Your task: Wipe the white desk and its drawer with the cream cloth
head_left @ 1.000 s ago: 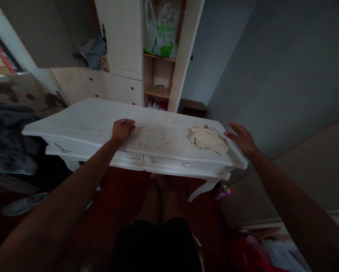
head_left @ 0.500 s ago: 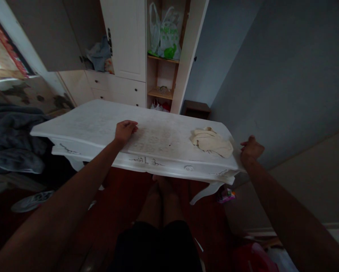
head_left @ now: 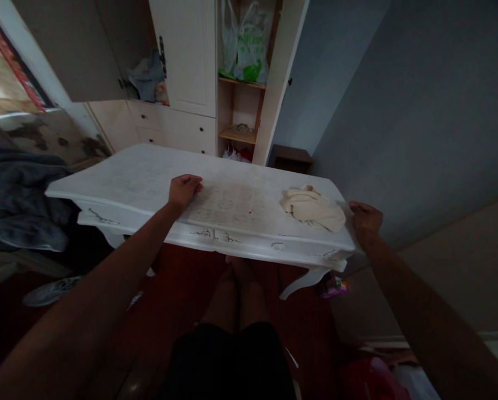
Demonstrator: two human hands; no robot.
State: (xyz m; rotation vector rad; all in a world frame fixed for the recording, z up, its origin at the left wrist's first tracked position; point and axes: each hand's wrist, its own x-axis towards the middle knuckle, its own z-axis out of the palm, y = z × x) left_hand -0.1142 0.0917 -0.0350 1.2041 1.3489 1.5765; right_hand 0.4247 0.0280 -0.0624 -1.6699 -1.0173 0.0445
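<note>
Your left hand (head_left: 185,190) has its fingers curled together over the smudged white curved-edge desk (head_left: 124,169); your right hand (head_left: 366,218), fingers folded in, contact unclear, is beside the desktop's crumpled cream cloth (head_left: 314,209).

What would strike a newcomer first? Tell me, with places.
The long white table with curved legs spans the middle of the view, its top smudged near the centre. Towards its right end lies a crumpled cream cloth, between the left hand and right hand. Behind, a white, green-printed plastic bag sits in an open pale cupboard.
</note>
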